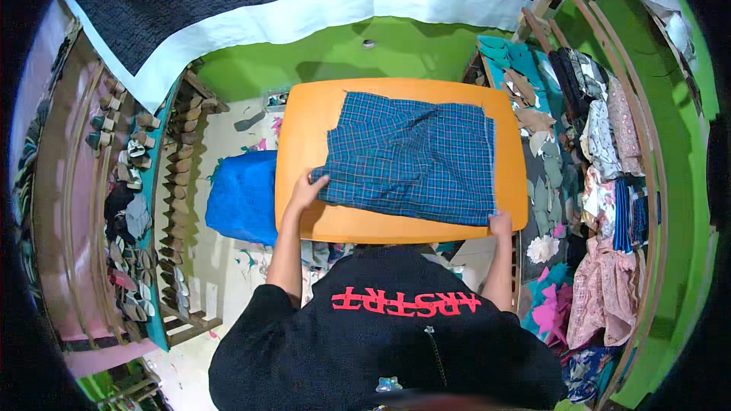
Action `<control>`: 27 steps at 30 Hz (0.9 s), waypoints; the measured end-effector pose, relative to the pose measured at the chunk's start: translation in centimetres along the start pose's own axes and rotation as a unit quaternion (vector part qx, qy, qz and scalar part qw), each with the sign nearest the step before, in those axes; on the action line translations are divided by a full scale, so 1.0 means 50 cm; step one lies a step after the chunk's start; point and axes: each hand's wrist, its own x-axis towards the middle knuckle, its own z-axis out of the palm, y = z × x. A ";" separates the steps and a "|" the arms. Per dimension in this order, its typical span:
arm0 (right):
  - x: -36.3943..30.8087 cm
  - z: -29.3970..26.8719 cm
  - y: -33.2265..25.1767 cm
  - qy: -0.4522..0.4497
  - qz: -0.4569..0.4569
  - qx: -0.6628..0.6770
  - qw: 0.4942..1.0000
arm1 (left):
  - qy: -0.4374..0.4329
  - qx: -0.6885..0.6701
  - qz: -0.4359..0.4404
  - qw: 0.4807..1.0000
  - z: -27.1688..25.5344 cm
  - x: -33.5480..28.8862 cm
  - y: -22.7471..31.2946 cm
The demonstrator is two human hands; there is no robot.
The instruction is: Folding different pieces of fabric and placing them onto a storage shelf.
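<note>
A blue-green plaid cloth (411, 156) lies spread over the orange table (304, 114), with soft wrinkles across its middle and an uneven left edge. At its near left corner, my left hand (308, 189) is closed with the thumb on top and the cloth between thumb and fingers. My right hand (500, 223) pinches the near right corner, close to the table's front right edge. Between my hands the cloth's near edge runs almost straight, a little above the table's front edge.
A blue covered seat or bundle (242, 196) stands against the table's left side. Racks of shoes and shoe forms (179, 183) line the left. On the right are a shelf with fabric scraps (542, 183) and hanging folded cloths (601, 281). A green wall (335, 49) stands behind.
</note>
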 end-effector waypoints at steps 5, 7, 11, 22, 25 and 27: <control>-0.010 -0.037 -0.100 -0.056 0.240 -0.002 0.969 | -0.030 0.025 -0.003 0.999 0.008 -0.053 -0.001; -0.019 -0.046 -0.104 0.013 0.196 0.019 0.980 | -0.050 0.027 -0.026 0.998 0.002 -0.053 0.005; -0.045 -0.027 -0.038 0.076 0.175 0.046 0.981 | -0.120 0.037 -0.121 0.985 -0.020 -0.041 -0.009; 0.151 0.042 -0.002 -0.096 0.214 0.020 0.972 | 0.030 0.251 0.114 0.961 0.054 0.157 0.024; 0.222 0.070 -0.050 -0.009 0.124 0.003 0.992 | -0.013 0.322 0.116 0.939 0.120 0.198 0.048; 0.270 0.088 -0.060 -0.002 0.111 0.027 0.993 | -0.010 0.372 0.134 0.918 0.166 0.207 0.081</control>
